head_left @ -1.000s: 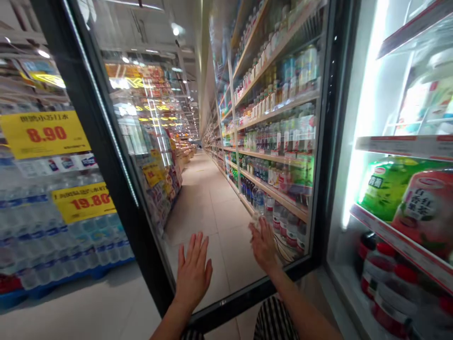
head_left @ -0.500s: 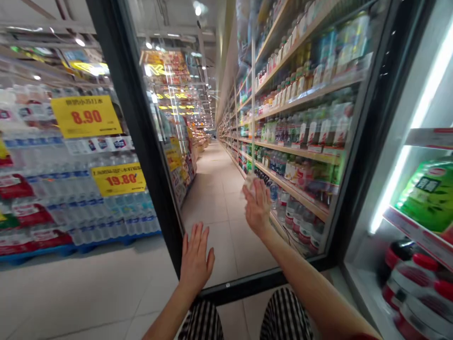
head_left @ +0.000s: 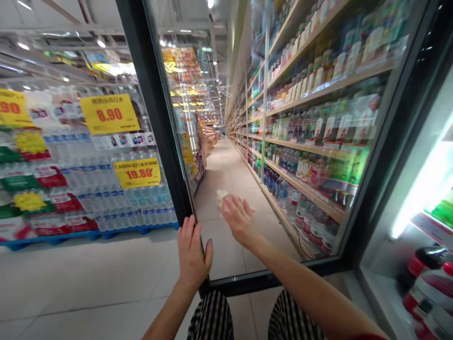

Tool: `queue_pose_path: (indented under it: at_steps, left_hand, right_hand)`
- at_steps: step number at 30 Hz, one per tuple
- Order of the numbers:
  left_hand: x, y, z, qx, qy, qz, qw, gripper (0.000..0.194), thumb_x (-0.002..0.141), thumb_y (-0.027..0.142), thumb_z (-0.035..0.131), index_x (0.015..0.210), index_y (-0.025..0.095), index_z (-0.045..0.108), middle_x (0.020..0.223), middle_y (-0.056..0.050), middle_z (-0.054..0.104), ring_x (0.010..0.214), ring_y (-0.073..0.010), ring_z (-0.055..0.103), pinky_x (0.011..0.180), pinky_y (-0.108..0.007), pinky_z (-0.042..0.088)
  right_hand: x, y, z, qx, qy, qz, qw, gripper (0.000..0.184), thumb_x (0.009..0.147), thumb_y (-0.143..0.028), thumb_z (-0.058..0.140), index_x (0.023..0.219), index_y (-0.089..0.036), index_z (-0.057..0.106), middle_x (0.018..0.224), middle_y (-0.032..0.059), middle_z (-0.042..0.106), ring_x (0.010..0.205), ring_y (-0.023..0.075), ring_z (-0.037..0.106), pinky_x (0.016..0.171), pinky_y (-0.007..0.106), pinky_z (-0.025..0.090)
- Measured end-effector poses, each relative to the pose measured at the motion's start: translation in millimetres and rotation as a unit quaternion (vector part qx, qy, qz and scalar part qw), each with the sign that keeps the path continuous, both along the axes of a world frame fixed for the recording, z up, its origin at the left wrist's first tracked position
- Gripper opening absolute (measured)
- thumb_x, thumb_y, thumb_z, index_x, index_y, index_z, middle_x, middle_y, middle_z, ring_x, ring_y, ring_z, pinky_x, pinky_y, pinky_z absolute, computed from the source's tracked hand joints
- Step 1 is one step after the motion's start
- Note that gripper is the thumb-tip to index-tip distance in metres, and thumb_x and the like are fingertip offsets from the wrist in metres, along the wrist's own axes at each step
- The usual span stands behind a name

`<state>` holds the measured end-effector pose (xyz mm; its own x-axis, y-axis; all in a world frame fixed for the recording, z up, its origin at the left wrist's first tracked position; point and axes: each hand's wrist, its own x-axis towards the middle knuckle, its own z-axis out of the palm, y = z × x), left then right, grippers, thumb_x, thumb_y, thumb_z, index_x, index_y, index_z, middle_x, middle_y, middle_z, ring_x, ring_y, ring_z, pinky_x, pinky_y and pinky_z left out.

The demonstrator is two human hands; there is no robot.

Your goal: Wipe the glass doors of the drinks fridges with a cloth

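A glass door [head_left: 226, 245] in a black frame stands open before me, with shelves of bottles showing in its pane. My right hand [head_left: 238, 215] presses a crumpled pale cloth [head_left: 222, 196] flat against the lower middle of the glass; most of the cloth is hidden under the fingers. On the black upright edge [head_left: 161, 132] of the door rests my left hand [head_left: 193, 250], fingers stretched out and nothing held in it. Its thumb points up beside the glass.
Stacked packs of bottled water [head_left: 116, 203] stand at the left on a blue pallet [head_left: 141, 229], under yellow price signs [head_left: 109, 114]. To the right is the lit cooler with large red-capped bottles [head_left: 433, 288]. My knees in checked trousers [head_left: 212, 316] are below the door.
My right hand has swept left and slightly down across the glass with the cloth. The left hand has shifted onto the frame's edge. The view has turned a little left.
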<state>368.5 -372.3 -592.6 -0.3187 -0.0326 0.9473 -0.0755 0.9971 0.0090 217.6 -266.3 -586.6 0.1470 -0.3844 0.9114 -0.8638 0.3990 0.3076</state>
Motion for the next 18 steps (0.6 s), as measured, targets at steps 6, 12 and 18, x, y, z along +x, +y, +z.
queue_pose_path:
  at_steps: [6,12,18]
  left_hand:
    - [7.6,-16.5,8.6,0.013,0.013,0.028,0.999,0.071,0.077,0.015,0.055,0.14,0.019,0.021,0.145,-0.015,0.025,0.134,-0.0296,0.023,0.106,-0.052,0.025]
    - [6.6,-22.7,19.8,0.005,0.022,0.03,0.999,0.074,0.077,0.016,0.057,0.14,0.02,0.019,0.146,-0.015,0.022,0.134,-0.0295,0.022,0.107,-0.052,0.024]
    - [-1.1,-15.2,29.0,0.008,0.022,0.042,0.999,0.073,0.079,0.016,0.054,0.141,0.02,0.017,0.147,-0.015,0.02,0.136,-0.0293,0.016,0.108,-0.053,0.018]
  right_hand:
    - [14.3,-21.6,6.0,0.044,0.058,0.046,0.996,0.034,0.087,-0.02,0.041,0.12,-0.024,0.052,0.14,0.0012,0.041,0.134,0.0194,0.026,0.112,0.042,0.016]
    - [17.4,-22.1,8.0,0.036,0.048,0.039,0.997,0.037,0.087,-0.021,0.043,0.122,-0.023,0.051,0.142,0.0018,0.037,0.135,0.021,0.025,0.111,0.043,0.019]
    - [2.7,-11.0,26.3,0.018,0.051,0.024,0.998,0.037,0.087,-0.019,0.041,0.122,-0.025,0.051,0.14,0.0011,0.041,0.135,0.019,0.025,0.112,0.042,0.017]
